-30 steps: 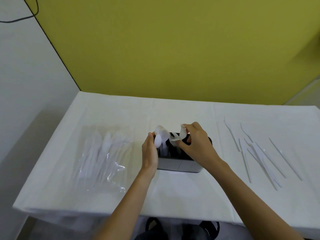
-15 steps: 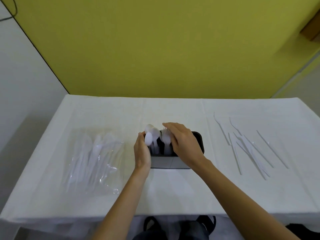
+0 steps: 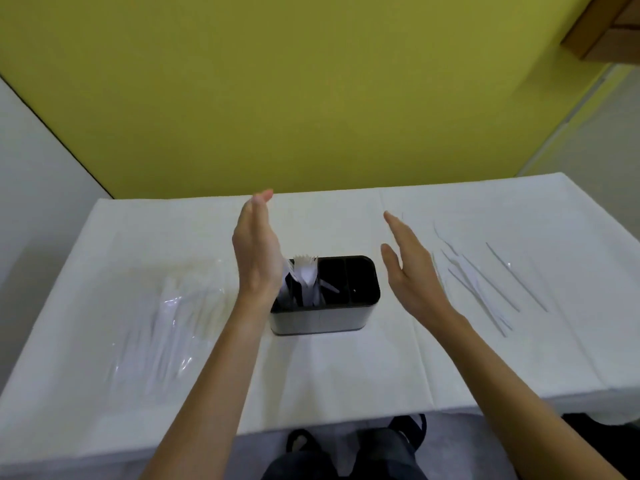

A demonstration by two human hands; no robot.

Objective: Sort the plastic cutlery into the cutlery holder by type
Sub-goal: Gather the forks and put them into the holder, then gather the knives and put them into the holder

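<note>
A black cutlery holder (image 3: 360, 317) with several compartments stands mid-table. White plastic forks (image 3: 306, 273) stand upright in its left-middle compartment; more white cutlery in the leftmost one is partly hidden by my left hand. My left hand (image 3: 256, 251) is raised edge-on just left of the holder, fingers straight, holding nothing. My right hand (image 3: 410, 268) hovers to the holder's right, fingers straight and empty. Loose white plastic knives (image 3: 481, 289) lie on the cloth further right.
A clear plastic bag of white cutlery (image 3: 166, 327) lies at the left of the white-clothed table (image 3: 346, 375). A yellow wall rises behind the table. My knees and shoes show below the near edge.
Both hands have let go of the cutlery in the holder and drawn apart, left and right, with fingers straightened. The forks now stand in the holder by themselves.
</note>
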